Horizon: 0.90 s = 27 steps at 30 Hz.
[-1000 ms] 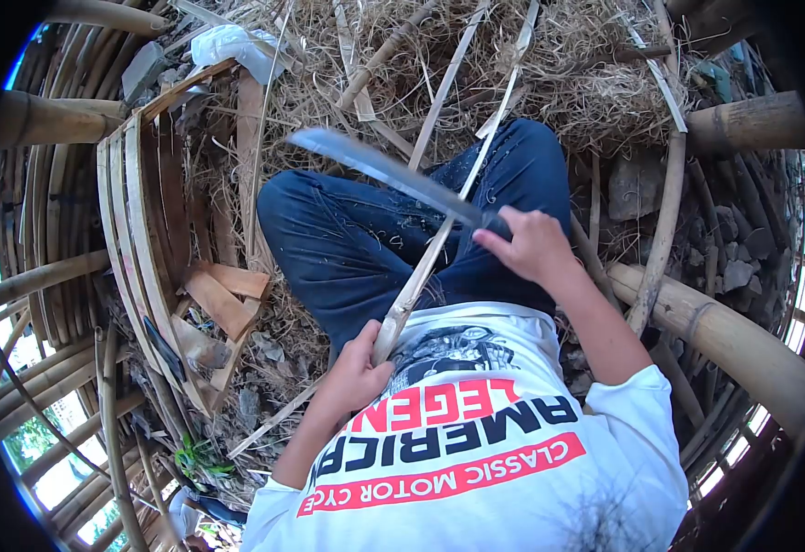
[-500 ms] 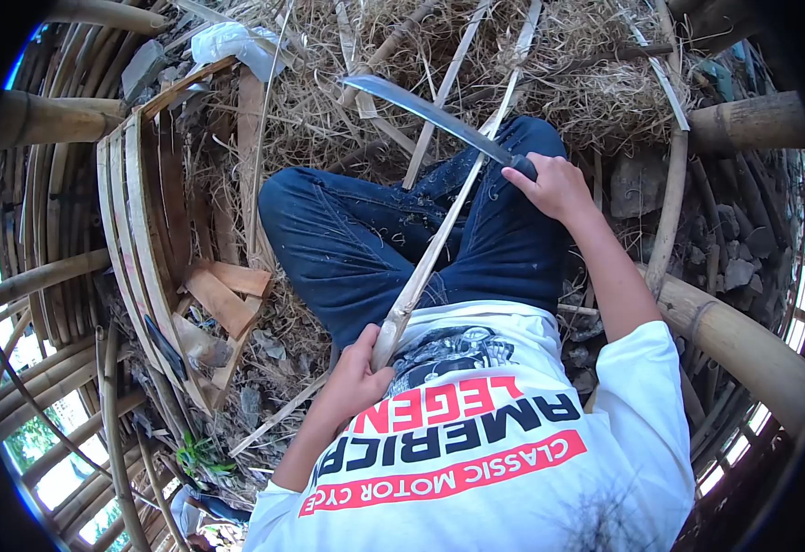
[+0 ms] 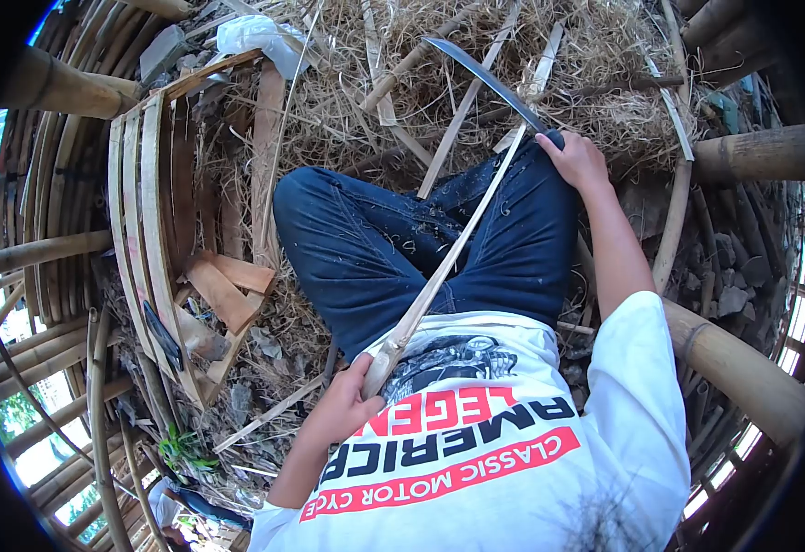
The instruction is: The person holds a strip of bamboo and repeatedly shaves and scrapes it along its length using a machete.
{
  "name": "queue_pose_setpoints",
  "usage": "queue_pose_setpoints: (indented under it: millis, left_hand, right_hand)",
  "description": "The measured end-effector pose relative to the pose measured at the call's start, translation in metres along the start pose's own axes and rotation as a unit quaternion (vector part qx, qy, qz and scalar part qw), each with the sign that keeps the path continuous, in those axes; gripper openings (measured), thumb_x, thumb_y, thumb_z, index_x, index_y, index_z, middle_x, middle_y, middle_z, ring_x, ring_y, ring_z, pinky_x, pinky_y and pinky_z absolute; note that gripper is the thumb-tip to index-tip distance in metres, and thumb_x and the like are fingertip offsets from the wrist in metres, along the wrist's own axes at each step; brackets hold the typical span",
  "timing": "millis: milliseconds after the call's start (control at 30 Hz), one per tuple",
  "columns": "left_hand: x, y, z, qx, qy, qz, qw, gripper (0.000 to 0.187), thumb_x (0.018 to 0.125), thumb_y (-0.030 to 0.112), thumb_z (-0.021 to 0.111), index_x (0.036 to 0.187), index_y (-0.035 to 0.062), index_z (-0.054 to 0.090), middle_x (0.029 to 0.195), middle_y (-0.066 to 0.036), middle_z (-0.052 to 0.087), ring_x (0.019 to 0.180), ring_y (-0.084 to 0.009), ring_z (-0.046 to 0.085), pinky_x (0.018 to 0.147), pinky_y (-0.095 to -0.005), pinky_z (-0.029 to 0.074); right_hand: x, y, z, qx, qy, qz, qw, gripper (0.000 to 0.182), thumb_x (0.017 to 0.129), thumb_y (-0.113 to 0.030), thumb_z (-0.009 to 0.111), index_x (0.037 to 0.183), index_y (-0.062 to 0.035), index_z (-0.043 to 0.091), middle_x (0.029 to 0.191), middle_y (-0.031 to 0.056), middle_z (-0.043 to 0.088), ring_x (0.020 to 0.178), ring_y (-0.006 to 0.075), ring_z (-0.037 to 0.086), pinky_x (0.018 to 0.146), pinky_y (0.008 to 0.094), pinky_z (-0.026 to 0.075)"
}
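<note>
A long pale bamboo strip (image 3: 445, 264) runs slantwise from my belly across my lap and out past my right knee. Its near, wider end is gripped in my left hand (image 3: 338, 407), close against my shirt. My right hand (image 3: 579, 164), beyond the right knee, is wrapped round the dark handle of a machete (image 3: 487, 80). The curved blade points away and to the left, crossing over the far part of the strip. Small shavings are scattered on my jeans (image 3: 356, 248).
To the left stands a wooden slat crate (image 3: 151, 221) with wood pieces (image 3: 221, 293) by it. Shavings (image 3: 595, 55) and loose strips cover the ground ahead. Thick bamboo poles (image 3: 742, 363) run along the right; a white plastic bag (image 3: 257, 41) lies at far left.
My right hand has moved outward along the strip and slightly to the right with the machete. My left hand still holds the near end; the view has shifted slightly.
</note>
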<state>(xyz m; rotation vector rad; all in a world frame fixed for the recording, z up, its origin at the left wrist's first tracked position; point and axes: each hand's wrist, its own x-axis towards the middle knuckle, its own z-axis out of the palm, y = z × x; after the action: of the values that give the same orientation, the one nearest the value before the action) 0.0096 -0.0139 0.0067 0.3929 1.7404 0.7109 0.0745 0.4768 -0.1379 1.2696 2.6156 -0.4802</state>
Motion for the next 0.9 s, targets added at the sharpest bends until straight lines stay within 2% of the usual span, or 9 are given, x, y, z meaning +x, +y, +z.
queue_pose_setpoints:
  millis: [200, 300, 367, 400, 467, 500, 633, 833, 900]
  left_hand:
    - [0.011, -0.018, -0.002, -0.025, -0.008, 0.01, 1.0, 0.05, 0.076, 0.007, 0.062, 0.123, -0.0047, 0.049, 0.076, -0.009, 0.057, 0.062, -0.0094, 0.05, 0.055, -0.0284, 0.043]
    - [0.017, -0.008, -0.002, -0.031, 0.019, 0.023, 0.999, 0.044, 0.074, 0.006, 0.063, 0.116, -0.003, 0.051, 0.079, -0.013, 0.062, 0.063, -0.0144, 0.055, 0.059, -0.0309, 0.046]
    - [0.018, 0.007, -0.003, 0.045, 0.056, 0.05, 0.996, 0.036, 0.076, 0.009, 0.067, 0.107, -0.0011, 0.052, 0.081, -0.018, 0.065, 0.065, -0.0243, 0.063, 0.064, -0.0351, 0.05]
    - [0.021, 0.008, -0.003, 0.044, 0.056, 0.05, 0.996, 0.036, 0.076, 0.009, 0.067, 0.107, -0.0011, 0.052, 0.081, -0.018, 0.065, 0.065, -0.0243, 0.063, 0.064, -0.0351, 0.05]
    - [0.026, 0.008, -0.003, 0.069, 0.094, 0.066, 0.991, 0.035, 0.079, 0.015, 0.072, 0.103, -0.0001, 0.053, 0.083, -0.024, 0.067, 0.073, -0.0353, 0.068, 0.068, -0.0389, 0.051]
    - [0.027, 0.019, -0.005, 0.077, 0.073, 0.009, 0.994, 0.033, 0.083, 0.012, 0.075, 0.103, -0.0007, 0.051, 0.09, -0.018, 0.065, 0.081, -0.0201, 0.062, 0.075, -0.0345, 0.05]
    - [0.037, 0.021, -0.001, 0.111, 0.061, -0.004, 0.992, 0.032, 0.084, 0.011, 0.074, 0.105, -0.0005, 0.051, 0.09, -0.019, 0.066, 0.082, -0.0196, 0.062, 0.076, -0.0347, 0.05]
    - [0.049, 0.027, 0.007, 0.048, 0.08, 0.041, 0.995, 0.036, 0.085, 0.014, 0.075, 0.109, 0.0, 0.053, 0.092, -0.016, 0.068, 0.084, -0.0183, 0.063, 0.078, -0.0341, 0.051]
    - [0.054, 0.036, 0.008, 0.075, 0.078, 0.052, 0.993, 0.039, 0.087, 0.018, 0.075, 0.11, -0.0019, 0.052, 0.097, -0.025, 0.068, 0.09, -0.0264, 0.069, 0.08, -0.0363, 0.052]
  right_hand:
    - [-0.017, -0.012, 0.008, 0.008, 0.051, 0.039, 0.998, 0.073, 0.089, -0.07, 0.05, 0.101, -0.0013, 0.07, 0.096, 0.0264, 0.071, 0.096, 0.0422, 0.069, 0.084, 0.0512, 0.054]
    - [-0.035, -0.025, 0.008, 0.033, 0.04, 0.051, 0.997, 0.071, 0.089, -0.068, 0.052, 0.098, 0.0001, 0.07, 0.096, 0.0271, 0.07, 0.095, 0.0422, 0.069, 0.084, 0.0515, 0.054]
    - [-0.052, -0.031, 0.01, 0.039, 0.04, 0.041, 0.998, 0.07, 0.089, -0.068, 0.053, 0.095, 0.0005, 0.069, 0.093, 0.0278, 0.07, 0.093, 0.0429, 0.069, 0.082, 0.0519, 0.055]
    - [-0.062, -0.034, 0.011, 0.046, 0.039, 0.03, 0.998, 0.069, 0.09, -0.067, 0.053, 0.093, 0.0009, 0.069, 0.09, 0.0285, 0.07, 0.091, 0.0437, 0.069, 0.08, 0.0523, 0.055]
    - [-0.082, -0.041, 0.013, 0.05, 0.048, 0.011, 0.998, 0.067, 0.09, -0.065, 0.055, 0.089, 0.0006, 0.067, 0.084, 0.0273, 0.069, 0.085, 0.0442, 0.069, 0.076, 0.0528, 0.055]
    - [-0.093, -0.045, 0.013, 0.053, 0.034, -0.012, 0.998, 0.066, 0.09, -0.065, 0.056, 0.087, 0.0001, 0.066, 0.082, 0.0267, 0.069, 0.083, 0.0441, 0.069, 0.075, 0.053, 0.055]
    - [-0.135, -0.059, 0.015, 0.078, -0.017, -0.09, 0.993, 0.061, 0.089, -0.063, 0.059, 0.082, -0.0025, 0.063, 0.078, 0.025, 0.069, 0.077, 0.0439, 0.069, 0.07, 0.0539, 0.055]
    - [-0.182, -0.074, 0.016, 0.174, -0.08, -0.194, 0.962, 0.062, 0.086, -0.064, 0.062, 0.074, -0.0028, 0.062, 0.063, 0.0228, 0.064, 0.065, 0.0421, 0.067, 0.062, 0.0524, 0.054]
    - [-0.193, -0.078, 0.011, 0.178, -0.104, -0.219, 0.954, 0.062, 0.087, -0.064, 0.061, 0.076, -0.0032, 0.063, 0.063, 0.0219, 0.064, 0.065, 0.0409, 0.067, 0.062, 0.0497, 0.054]
